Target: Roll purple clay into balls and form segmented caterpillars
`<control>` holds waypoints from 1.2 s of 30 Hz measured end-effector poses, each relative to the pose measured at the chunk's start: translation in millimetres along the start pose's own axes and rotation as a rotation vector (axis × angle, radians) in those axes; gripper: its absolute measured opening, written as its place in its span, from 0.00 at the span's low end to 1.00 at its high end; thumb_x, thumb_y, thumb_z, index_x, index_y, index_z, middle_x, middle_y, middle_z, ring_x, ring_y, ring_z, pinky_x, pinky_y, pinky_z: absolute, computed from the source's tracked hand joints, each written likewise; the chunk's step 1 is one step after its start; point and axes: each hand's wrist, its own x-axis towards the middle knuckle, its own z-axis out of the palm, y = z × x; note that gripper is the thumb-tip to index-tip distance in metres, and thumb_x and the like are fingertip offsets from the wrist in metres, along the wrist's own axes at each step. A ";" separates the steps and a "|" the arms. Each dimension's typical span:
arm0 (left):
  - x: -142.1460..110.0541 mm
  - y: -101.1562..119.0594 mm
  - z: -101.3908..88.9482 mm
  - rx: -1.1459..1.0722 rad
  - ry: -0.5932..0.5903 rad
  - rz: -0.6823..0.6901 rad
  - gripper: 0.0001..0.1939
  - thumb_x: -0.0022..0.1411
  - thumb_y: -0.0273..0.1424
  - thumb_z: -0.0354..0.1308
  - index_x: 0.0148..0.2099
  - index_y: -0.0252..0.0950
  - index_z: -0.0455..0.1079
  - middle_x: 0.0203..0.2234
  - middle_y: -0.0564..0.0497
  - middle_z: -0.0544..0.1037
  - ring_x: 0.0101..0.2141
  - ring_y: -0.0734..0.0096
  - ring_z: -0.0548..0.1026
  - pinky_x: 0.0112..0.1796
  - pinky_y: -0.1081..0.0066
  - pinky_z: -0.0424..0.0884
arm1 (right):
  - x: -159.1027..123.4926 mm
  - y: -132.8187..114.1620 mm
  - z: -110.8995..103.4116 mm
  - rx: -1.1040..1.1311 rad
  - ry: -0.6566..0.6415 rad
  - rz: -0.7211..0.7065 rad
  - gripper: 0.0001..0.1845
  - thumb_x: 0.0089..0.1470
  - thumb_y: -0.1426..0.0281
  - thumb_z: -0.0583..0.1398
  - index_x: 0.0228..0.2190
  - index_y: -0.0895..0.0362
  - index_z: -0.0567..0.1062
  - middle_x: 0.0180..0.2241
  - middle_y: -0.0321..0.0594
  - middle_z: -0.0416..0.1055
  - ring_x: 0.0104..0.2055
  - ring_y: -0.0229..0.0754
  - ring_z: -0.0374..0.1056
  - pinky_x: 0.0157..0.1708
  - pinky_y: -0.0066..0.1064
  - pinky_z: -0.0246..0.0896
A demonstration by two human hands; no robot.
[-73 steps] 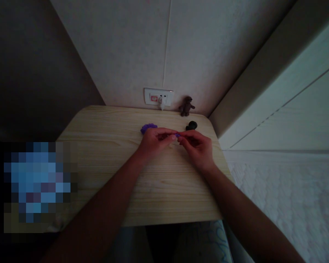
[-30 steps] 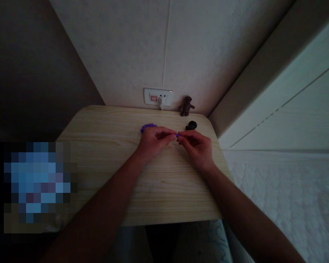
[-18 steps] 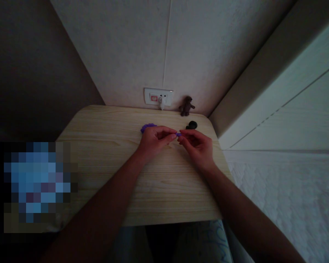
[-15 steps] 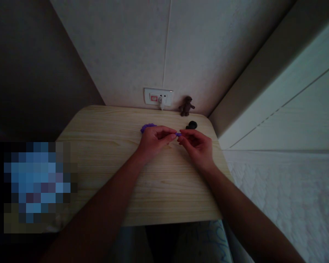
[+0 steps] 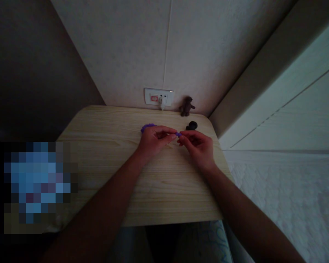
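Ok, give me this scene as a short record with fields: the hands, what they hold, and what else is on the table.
left hand: fingertips pinch the small purple piece
right hand: fingertips meet the same piece from the other side
purple lump: on the wooden table, just behind the left hand
black object: on the table beyond the right hand
brown figure: upright at the wall
wall socket: white plug in it

The left hand (image 5: 153,140) and right hand (image 5: 199,146) meet over the far part of the wooden table (image 5: 112,171). Between their fingertips they pinch a small purple piece (image 5: 178,134). A purple lump (image 5: 147,126) lies just behind the left hand. A black object (image 5: 192,126) lies near the right hand. A brown figure (image 5: 186,106) stands beside the wall socket (image 5: 158,97).
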 end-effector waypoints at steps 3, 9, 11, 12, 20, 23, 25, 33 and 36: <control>-0.1 0.1 0.4 -0.014 0.015 0.016 0.15 0.51 0.39 0.76 0.38 0.35 0.84 0.32 0.46 0.86 0.29 0.71 0.80 0.32 0.71 0.76 | 0.0 -0.2 -0.2 0.019 0.003 0.007 0.15 0.50 0.57 0.74 0.36 0.53 0.83 0.32 0.39 0.82 0.30 0.40 0.76 0.32 0.35 0.76; -0.1 0.1 0.4 0.008 0.024 0.022 0.15 0.50 0.40 0.76 0.36 0.35 0.84 0.31 0.46 0.86 0.31 0.69 0.81 0.36 0.69 0.78 | -0.4 0.3 -0.8 0.015 -0.004 0.016 0.16 0.50 0.58 0.74 0.36 0.54 0.83 0.32 0.39 0.83 0.30 0.40 0.77 0.34 0.35 0.76; 0.0 1.0 0.3 0.017 0.022 0.020 0.14 0.50 0.39 0.76 0.36 0.35 0.84 0.30 0.47 0.86 0.31 0.69 0.82 0.36 0.68 0.79 | -0.5 0.8 -0.9 0.010 -0.003 0.009 0.16 0.50 0.58 0.74 0.35 0.54 0.83 0.31 0.39 0.82 0.30 0.40 0.77 0.33 0.34 0.76; 0.0 1.4 0.3 0.019 0.023 0.019 0.14 0.50 0.39 0.76 0.35 0.35 0.84 0.30 0.47 0.86 0.31 0.69 0.82 0.36 0.68 0.79 | -0.6 1.1 -0.9 0.008 -0.004 0.006 0.15 0.50 0.58 0.74 0.35 0.54 0.83 0.31 0.39 0.82 0.30 0.40 0.77 0.33 0.34 0.76; -0.5 -0.6 -0.1 0.018 0.026 -0.003 0.18 0.48 0.42 0.77 0.36 0.34 0.84 0.32 0.45 0.86 0.34 0.65 0.83 0.40 0.65 0.81 | -1.1 1.6 -1.4 -0.038 -0.015 0.003 0.16 0.51 0.56 0.74 0.35 0.53 0.83 0.32 0.39 0.83 0.31 0.41 0.78 0.34 0.35 0.77; -0.6 0.0 0.2 0.015 0.019 -0.006 0.17 0.48 0.42 0.77 0.36 0.34 0.84 0.32 0.45 0.86 0.33 0.65 0.83 0.40 0.65 0.81 | -1.1 1.5 -1.2 -0.025 -0.015 0.002 0.16 0.50 0.56 0.74 0.35 0.53 0.83 0.31 0.39 0.83 0.31 0.40 0.78 0.34 0.35 0.77; -0.7 1.0 0.6 0.018 0.018 -0.013 0.17 0.48 0.42 0.77 0.35 0.35 0.84 0.32 0.46 0.86 0.33 0.66 0.83 0.40 0.65 0.81 | -1.0 1.8 -1.2 -0.017 -0.019 -0.003 0.16 0.50 0.56 0.74 0.35 0.53 0.83 0.31 0.39 0.82 0.30 0.40 0.77 0.34 0.35 0.77; -0.7 0.7 0.3 0.000 0.014 -0.003 0.17 0.48 0.41 0.77 0.36 0.35 0.84 0.31 0.46 0.87 0.32 0.66 0.83 0.38 0.67 0.80 | -1.7 -0.1 -1.3 -0.041 -0.024 -0.001 0.16 0.51 0.55 0.73 0.35 0.53 0.83 0.31 0.39 0.82 0.31 0.41 0.77 0.34 0.35 0.76; -0.4 1.1 0.2 0.024 0.015 0.000 0.16 0.49 0.41 0.77 0.36 0.35 0.84 0.31 0.45 0.86 0.32 0.66 0.83 0.37 0.67 0.80 | -1.6 -0.9 -1.2 -0.036 -0.030 -0.003 0.15 0.51 0.56 0.73 0.35 0.53 0.83 0.31 0.39 0.82 0.31 0.41 0.77 0.34 0.35 0.76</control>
